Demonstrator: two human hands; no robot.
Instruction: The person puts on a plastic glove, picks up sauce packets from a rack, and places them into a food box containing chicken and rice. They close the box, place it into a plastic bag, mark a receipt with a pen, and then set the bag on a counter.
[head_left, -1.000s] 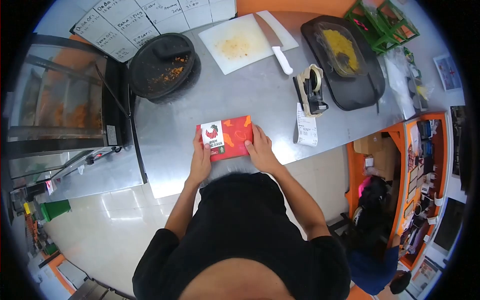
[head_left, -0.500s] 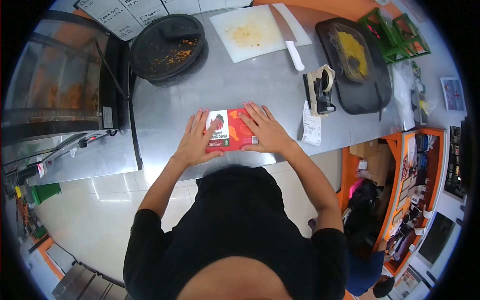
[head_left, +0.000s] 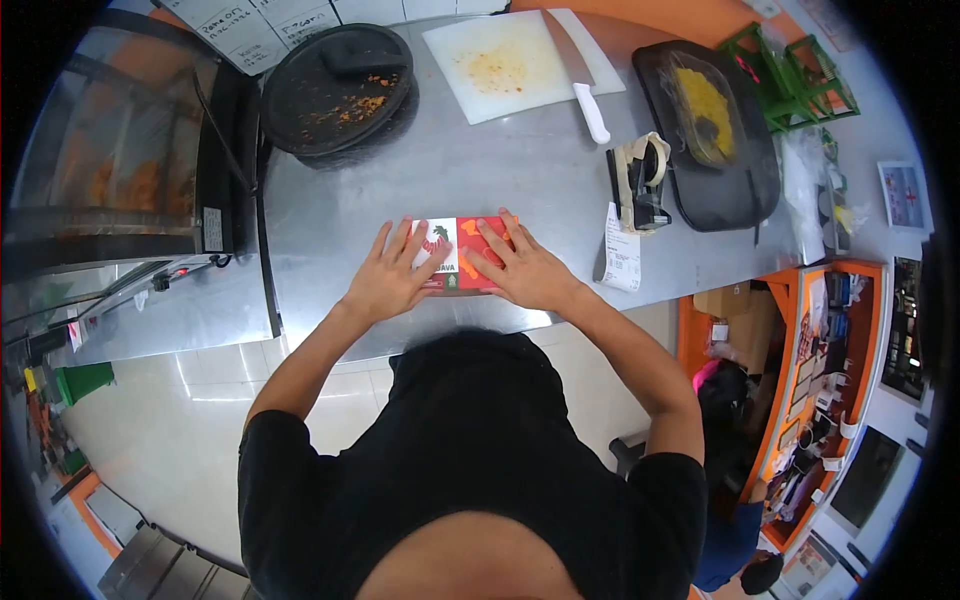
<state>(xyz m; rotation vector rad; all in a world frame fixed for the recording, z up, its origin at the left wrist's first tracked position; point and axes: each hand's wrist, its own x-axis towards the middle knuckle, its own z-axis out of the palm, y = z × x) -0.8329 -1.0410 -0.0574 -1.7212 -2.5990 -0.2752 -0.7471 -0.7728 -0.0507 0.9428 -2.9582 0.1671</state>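
Printed box point(head_left: 446, 236): Red and white, it lies on the steel counter point(head_left: 345, 215) near the front edge, directly before a person in black point(head_left: 475, 430); fingers cover part of its lettering.
Left hand point(head_left: 393, 277): Palm down across the left end of the box, fingers spread and pointing away from the body, fingertips reaching the white panel.
Right hand point(head_left: 530, 270): Palm down across the red right end, fingers likewise fanned out.
Grip: All 2 hands lie open on top of the box, closed around nothing; how firmly they press cannot be told.
Cutting board point(head_left: 490, 80): White and stained, it lies beyond the box; 1 knife point(head_left: 578, 78) rests with its blade on the board, its white handle reaching past the edge.
Black pot point(head_left: 330, 80): Round, beyond the left hand, orange crumbs scattered across its top.
Tape dispenser point(head_left: 640, 185): Well to the right of the hands, with a printed receipt point(head_left: 622, 258) at its near side.
Black tray point(head_left: 695, 195): On the counter's right, carrying a clear container point(head_left: 707, 115) of yellow food; a green rack point(head_left: 790, 85) stands beyond.
Display case point(head_left: 130, 190): Far left, orange-brown food blurred behind glass.
Co-worker point(head_left: 728, 545): In dark blue, lower right, beside orange shelving point(head_left: 868, 340).
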